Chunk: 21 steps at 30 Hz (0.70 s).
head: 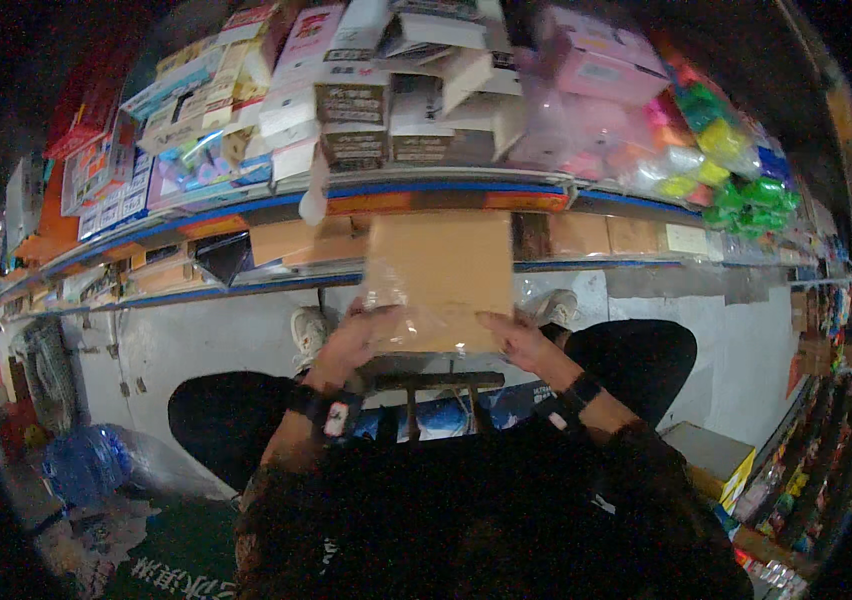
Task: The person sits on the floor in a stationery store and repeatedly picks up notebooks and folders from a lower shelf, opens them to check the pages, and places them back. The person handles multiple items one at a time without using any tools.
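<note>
A tan cardboard box (437, 270) with clear tape on its near end is held out in front of me, between both hands. My left hand (366, 330) grips its near left corner, the thumb lying over the top. On the near right corner, my right hand (525, 339) holds it the same way. The fingers beneath the box are hidden, and the box is slightly blurred. Its far end reaches the front of a lower shelf (606, 264); I cannot tell whether it touches.
An upper shelf edge with a blue strip (426, 180) carries printed cartons (351, 112), a pink box (606, 64) and colourful plastic packets (733, 157). A blue water jug (88, 465) stands on the left floor. Another box (718, 457) sits at the right, beside racks of small goods (801, 465).
</note>
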Tool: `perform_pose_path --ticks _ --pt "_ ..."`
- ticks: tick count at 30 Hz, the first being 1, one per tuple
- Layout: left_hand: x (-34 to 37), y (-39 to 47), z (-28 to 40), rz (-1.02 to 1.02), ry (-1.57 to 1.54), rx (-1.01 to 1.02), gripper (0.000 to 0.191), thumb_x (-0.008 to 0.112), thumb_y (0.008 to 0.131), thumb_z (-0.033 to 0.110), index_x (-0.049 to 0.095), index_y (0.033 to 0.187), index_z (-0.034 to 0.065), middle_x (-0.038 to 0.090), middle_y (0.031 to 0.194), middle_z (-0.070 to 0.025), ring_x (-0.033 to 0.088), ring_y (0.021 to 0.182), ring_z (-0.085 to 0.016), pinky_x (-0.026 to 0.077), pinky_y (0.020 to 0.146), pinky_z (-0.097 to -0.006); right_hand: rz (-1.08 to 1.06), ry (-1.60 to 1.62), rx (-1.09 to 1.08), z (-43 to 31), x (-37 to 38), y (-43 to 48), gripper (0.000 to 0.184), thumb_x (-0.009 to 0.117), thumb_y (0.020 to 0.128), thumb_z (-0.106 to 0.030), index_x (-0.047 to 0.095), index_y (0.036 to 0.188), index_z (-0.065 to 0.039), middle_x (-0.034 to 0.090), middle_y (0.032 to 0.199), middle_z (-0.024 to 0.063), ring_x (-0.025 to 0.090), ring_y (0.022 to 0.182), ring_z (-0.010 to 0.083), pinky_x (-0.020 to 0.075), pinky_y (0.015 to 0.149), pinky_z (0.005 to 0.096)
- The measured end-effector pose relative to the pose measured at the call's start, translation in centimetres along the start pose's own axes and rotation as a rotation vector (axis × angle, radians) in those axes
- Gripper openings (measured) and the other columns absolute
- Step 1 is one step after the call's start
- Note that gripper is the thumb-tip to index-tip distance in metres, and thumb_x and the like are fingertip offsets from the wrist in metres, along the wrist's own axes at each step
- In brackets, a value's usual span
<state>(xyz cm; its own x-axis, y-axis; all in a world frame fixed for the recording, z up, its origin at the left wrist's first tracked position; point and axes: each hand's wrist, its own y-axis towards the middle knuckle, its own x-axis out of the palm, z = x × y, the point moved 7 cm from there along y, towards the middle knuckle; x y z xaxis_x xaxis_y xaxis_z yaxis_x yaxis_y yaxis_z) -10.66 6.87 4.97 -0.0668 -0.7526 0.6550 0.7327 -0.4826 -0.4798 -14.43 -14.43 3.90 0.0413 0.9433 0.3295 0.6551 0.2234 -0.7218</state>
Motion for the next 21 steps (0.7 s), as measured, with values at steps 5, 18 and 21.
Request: perform_pose_path --ticks 5,18,21 --pt "-6.1 -3.7 6.3 0.023 0.897 0.516 0.040 0.054 0.070 0.014 0.046 0.108 0.0029 0.051 0.103 -0.0063 0.050 0.093 -0.017 0.043 0.077 -0.0296 -0.252 -0.046 -0.179 -2.3 8.3 4.3 0.044 0.054 0.078 -0.030 0.041 0.114 -0.009 0.051 0.103 0.0017 0.051 0.087 0.0162 0.0437 0.070 0.0282" --pt "-20.2 -3.6 12.2 0.472 0.442 0.514 0.028 0.059 0.070 0.010 0.053 0.096 0.0033 0.057 0.087 -0.0042 0.054 0.073 -0.014 0.043 0.057 -0.0252 0.502 -1.712 -0.661 -8.8 -7.0 16.1 0.037 0.055 0.072 -0.019 0.043 0.103 -0.003 0.050 0.104 0.0127 0.046 0.096 0.0302 0.0348 0.083 0.0342" --pt "-20.9 -3.9 11.9 0.560 0.289 0.602 0.028 0.061 0.068 0.008 0.053 0.094 0.0010 0.058 0.084 -0.0068 0.054 0.074 -0.016 0.043 0.060 -0.0254 0.362 -0.945 -0.468 -6.8 -9.7 19.0 0.047 0.056 0.065 -0.003 0.040 0.109 -0.004 0.046 0.111 0.0133 0.042 0.103 0.0308 0.0306 0.089 0.0373"
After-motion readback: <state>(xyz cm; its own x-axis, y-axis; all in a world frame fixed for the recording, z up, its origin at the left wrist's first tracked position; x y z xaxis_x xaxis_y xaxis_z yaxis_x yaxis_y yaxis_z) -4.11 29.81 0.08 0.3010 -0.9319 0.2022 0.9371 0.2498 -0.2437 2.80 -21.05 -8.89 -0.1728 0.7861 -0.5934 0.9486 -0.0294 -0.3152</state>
